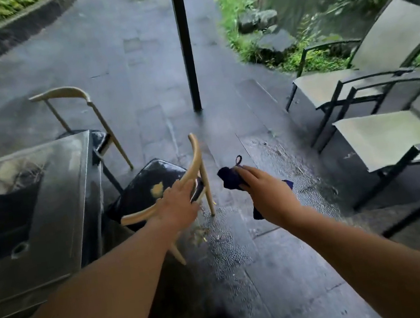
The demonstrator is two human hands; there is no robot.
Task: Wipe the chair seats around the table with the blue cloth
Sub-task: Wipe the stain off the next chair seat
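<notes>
Left hand (180, 204) grips the chair (153, 189) backrest; right hand (268, 191) clutches the cloth (229, 179), seat lying just left of it.

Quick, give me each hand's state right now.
Left hand: fingers curled over the wooden backrest of the near chair, gripping it.
Right hand: holding the bunched blue cloth.

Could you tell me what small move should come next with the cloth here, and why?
Probably bring the right hand with the blue cloth left onto the near chair's black seat: the left hand grips its backrest, and the cloth hangs off the seat.
</notes>
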